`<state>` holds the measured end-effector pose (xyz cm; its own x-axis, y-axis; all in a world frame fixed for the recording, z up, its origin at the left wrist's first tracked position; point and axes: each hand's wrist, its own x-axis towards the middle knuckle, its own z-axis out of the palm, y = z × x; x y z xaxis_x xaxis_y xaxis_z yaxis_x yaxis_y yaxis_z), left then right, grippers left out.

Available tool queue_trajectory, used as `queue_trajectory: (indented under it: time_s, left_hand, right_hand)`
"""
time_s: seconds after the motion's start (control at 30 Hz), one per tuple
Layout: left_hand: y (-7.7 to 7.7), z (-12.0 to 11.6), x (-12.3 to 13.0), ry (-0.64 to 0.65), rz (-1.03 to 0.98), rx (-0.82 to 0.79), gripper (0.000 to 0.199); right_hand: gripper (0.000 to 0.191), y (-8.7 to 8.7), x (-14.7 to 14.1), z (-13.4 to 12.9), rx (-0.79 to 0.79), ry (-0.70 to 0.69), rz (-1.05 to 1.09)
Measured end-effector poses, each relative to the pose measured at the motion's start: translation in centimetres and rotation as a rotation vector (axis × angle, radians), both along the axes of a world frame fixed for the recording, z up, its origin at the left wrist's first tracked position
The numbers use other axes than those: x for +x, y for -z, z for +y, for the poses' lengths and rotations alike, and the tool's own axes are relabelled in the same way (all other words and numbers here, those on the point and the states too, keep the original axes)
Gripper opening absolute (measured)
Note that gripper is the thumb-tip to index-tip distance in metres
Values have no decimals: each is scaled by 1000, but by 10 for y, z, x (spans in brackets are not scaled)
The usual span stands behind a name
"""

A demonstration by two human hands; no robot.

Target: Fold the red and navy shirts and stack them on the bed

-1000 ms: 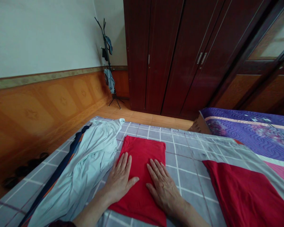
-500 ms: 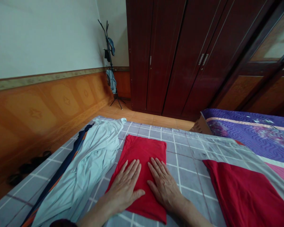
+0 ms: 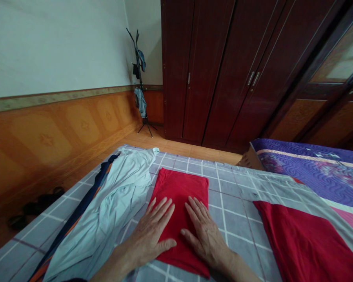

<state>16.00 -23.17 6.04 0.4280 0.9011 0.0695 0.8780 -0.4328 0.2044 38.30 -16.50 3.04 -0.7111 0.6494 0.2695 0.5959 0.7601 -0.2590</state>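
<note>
A dark red wooden wardrobe [image 3: 211, 70] fills the upper right of the frame, with paired metal handles on its doors. A pale wall [image 3: 55, 47] runs along the upper left above orange wood panelling [image 3: 47, 145], and a wooden floor [image 3: 176, 147] lies between them and the bed. The bed [image 3: 232, 199] fills the lower part of the frame, covered by a gray sheet with a white grid. Beyond its right side lies a purple quilt [image 3: 308, 166]. In the far corner stands a black coat rack [image 3: 140, 78] with clothes hanging from it, and dark shoes [image 3: 38, 205] sit on the floor at the lower left.

On the sheet, a pale blue shirt [image 3: 117, 196] lies rumpled at the left, and a large red cloth [image 3: 302, 243] lies at the lower right. Between them, at lower center, is a folded red cloth [image 3: 182, 188]. The left hand [image 3: 150, 231] and right hand [image 3: 204, 235] rest side by side on its near half, palms flat and fingers spread, with neither grip pinching anything.
</note>
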Motion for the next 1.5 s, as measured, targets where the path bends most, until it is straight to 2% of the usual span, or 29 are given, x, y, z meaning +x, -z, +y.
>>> queue_trajectory:
  time_s: [0.1, 0.2, 0.33, 0.43, 0.63, 0.83, 0.93, 1.03, 1.17, 1.23, 1.3, 1.4, 1.5]
  left_hand:
    - [10, -3, -1, 13, -20, -59, 92]
    - [18, -2, -3, -22, -7, -124, 101]
    - [15, 0, -4, -60, 31, -231, 113]
    - [10, 3, -9, -100, 53, -285, 121]
    - [3, 8, -28, -196, 50, -344, 126]
    - [-6, 10, -45, -234, 58, -468, 121]
    - [-8, 10, -54, -233, 31, -459, 114]
    - [-10, 8, -57, -269, -40, -421, 99]
    - [-17, 3, -34, -330, -281, -239, 63]
    - [-20, -2, -12, -275, -494, -171, 65]
    - [-22, -8, 10, -153, -673, -187, 77]
    - [-21, -17, 31, 7, -789, -242, 86]
    - [-15, -20, 36, -10, -838, -209, 80]
  right_hand:
    - [70, -6, -11, -11, -13, -116, -18]
    - [76, -4, -16, -17, -19, -243, -68]
    - [78, -1, -11, -17, -17, -283, -96]
    - [78, -4, -6, -17, -72, -268, -122]
    - [85, -23, 3, -15, -306, -205, -206]
    - [113, -46, 20, 5, -550, -93, -387]
    - [113, -56, 29, 13, -577, -78, -422]
    - [105, -55, 38, 16, -529, -78, -430]
    - [84, -43, 36, 13, -325, -69, -304]
    - [80, -37, 26, 3, -234, -89, -199]
    - [81, -31, 13, -11, -204, -153, -76]
    - [84, -24, -2, -35, -213, -223, 93]
    - [94, -15, -11, -48, -177, -261, 176]
